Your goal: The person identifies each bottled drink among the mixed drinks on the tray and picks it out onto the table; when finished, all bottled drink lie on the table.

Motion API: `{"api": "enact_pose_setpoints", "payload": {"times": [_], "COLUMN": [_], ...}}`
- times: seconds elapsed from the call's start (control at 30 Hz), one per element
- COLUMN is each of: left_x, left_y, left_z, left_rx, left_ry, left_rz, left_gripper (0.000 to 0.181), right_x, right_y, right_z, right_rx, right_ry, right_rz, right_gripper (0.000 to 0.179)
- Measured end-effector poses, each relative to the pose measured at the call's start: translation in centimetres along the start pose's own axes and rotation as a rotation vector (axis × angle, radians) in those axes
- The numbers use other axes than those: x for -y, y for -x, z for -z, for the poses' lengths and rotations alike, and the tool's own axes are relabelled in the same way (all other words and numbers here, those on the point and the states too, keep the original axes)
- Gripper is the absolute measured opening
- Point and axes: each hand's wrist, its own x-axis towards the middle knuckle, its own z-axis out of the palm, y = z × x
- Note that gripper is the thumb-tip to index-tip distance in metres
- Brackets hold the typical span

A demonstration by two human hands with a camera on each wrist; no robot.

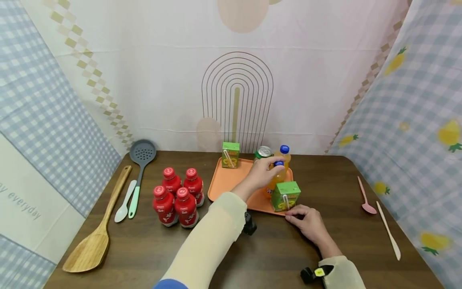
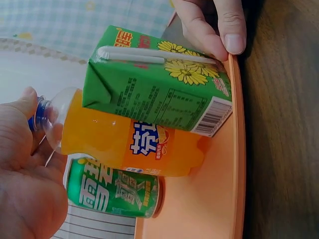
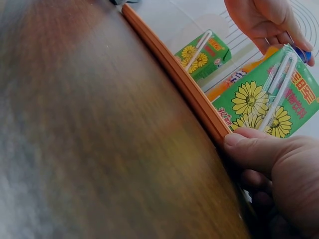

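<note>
In the head view an orange tray lies on the dark wooden table. With thumb and fingers at its blue cap, my left hand holds an orange soda bottle, which stands upright on the tray. My right hand pinches the tray's near right corner, thumb on the rim, beside a green juice box with a white straw. Behind the held bottle are a second orange soda bottle and a green soda can. Another green juice box stands at the tray's far left corner.
Several red bottles stand left of the tray. Farther left lie a wooden spatula, a white spoon and a grey skimmer. A pink spoon and a white knife lie at the right edge.
</note>
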Motion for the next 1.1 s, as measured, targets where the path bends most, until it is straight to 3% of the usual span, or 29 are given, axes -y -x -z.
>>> {"api": "enact_pose_setpoints", "payload": {"times": [0.4,0.83,1.1], "left_x": [0.6,0.7,0.8], "left_y": [2.1,5.4,6.8], "left_z": [1.2,3.3,4.4], "left_rx": [-0.032,-0.084,-0.114], "left_ry": [-0.005,-0.05,-0.017], "left_rz": [0.025,0.037,0.044], "left_gripper": [0.038,0.037,0.037], "right_x": [-0.2,0.2,0.1], "right_y": [0.4,0.2,0.1], "right_z": [0.1,0.3,0.3], "right_rx": [-0.009,0.008,0.013], "right_ry": [0.003,0.004,0.002], "right_rz": [0.002,-0.016,-0.002], "right_gripper": [0.008,0.008,0.005]}}
